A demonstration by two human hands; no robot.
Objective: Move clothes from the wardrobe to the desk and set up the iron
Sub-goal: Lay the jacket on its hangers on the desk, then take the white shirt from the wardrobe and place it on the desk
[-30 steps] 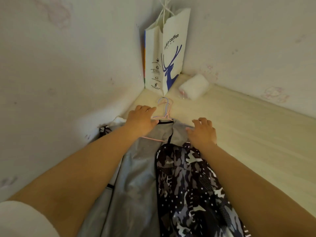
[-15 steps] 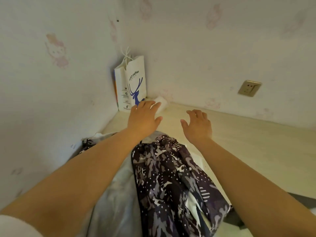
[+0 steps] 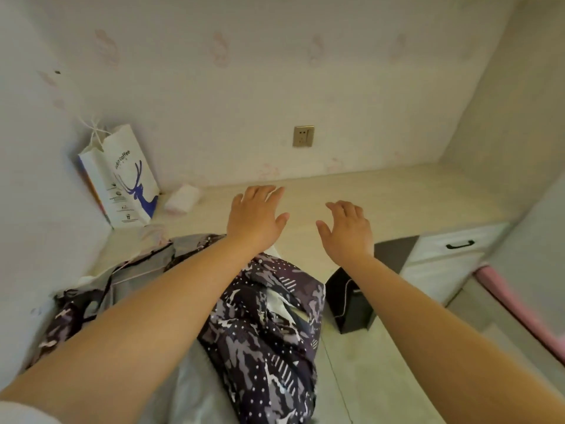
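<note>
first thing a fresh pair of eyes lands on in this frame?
Two bare forearms reaching forward, the left hand and right hand open with nothing in them, above the pale desk. Under the arms, a dark patterned garment is draped over the desk's front edge, with a grey garment on its left. A white paper bag with a blue deer stands in the back left corner, and a wall socket sits above the desk.

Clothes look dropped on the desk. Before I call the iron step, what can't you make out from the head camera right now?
- Iron: none in the head view.
- Grey garment: mostly covered by the left forearm and the patterned garment.
- Hanger: only thin pink lines near the grey garment; shape unclear.
- Black bag: contents hidden, right forearm crosses it.
- Wall socket: too small to read.
- Both hands, left and right, open.
</note>
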